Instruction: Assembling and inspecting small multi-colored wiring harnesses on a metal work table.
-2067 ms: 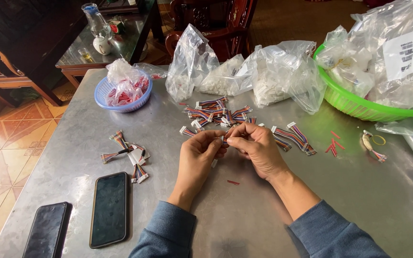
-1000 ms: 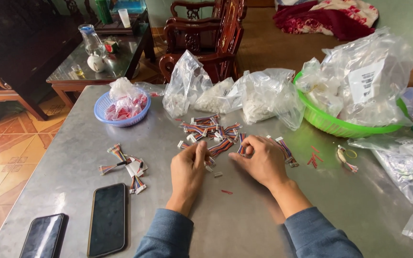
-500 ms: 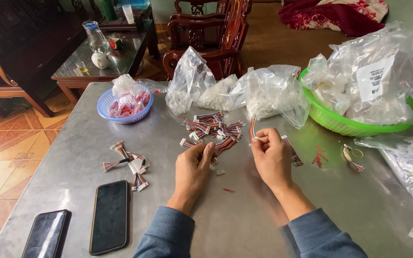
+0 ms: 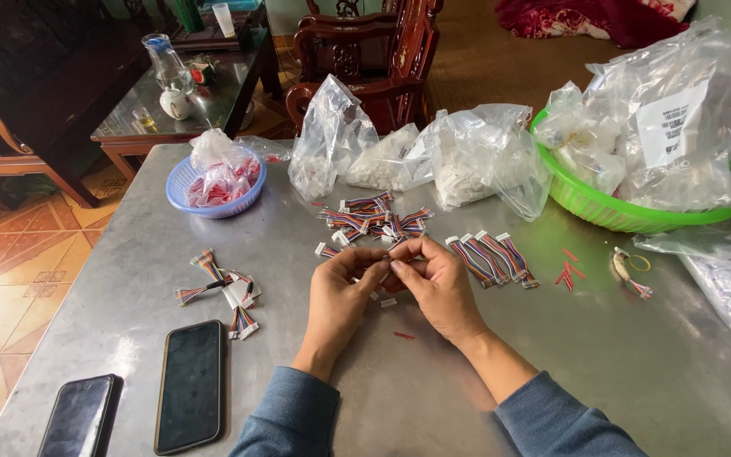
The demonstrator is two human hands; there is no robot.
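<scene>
Cable (image 4: 391, 256), short and multicoloured, pinched between fingertips of left hand (image 4: 342, 288) and right hand (image 4: 437, 283), low over table (image 4: 552, 338) near its middle. Both hands closed on it, thumbs and forefingers meeting, wrists resting on the steel.

Just beyond the fingers: heap of cables (image 4: 374, 218) with white plugs. Right of it, row of cables (image 4: 492, 256) laid side by side. White plug (image 4: 388, 302) and red scrap (image 4: 404, 336) just under the hands. Left, well apart: small bundle (image 4: 226, 292) of cables, then two phones (image 4: 189, 385) face up near the edge. Further back: blue bowl (image 4: 213, 190) with red bits in a bag, three clear bags (image 4: 399, 156) of white parts, green basin (image 4: 619, 207) heaped with bags. Red bits (image 4: 568, 271) and rubber band (image 4: 639, 263) to the right. Nothing between hands and heap.

Half a second back: hands apart, right one raised with a cable, left one flat by the heap. Now joined on one piece.
</scene>
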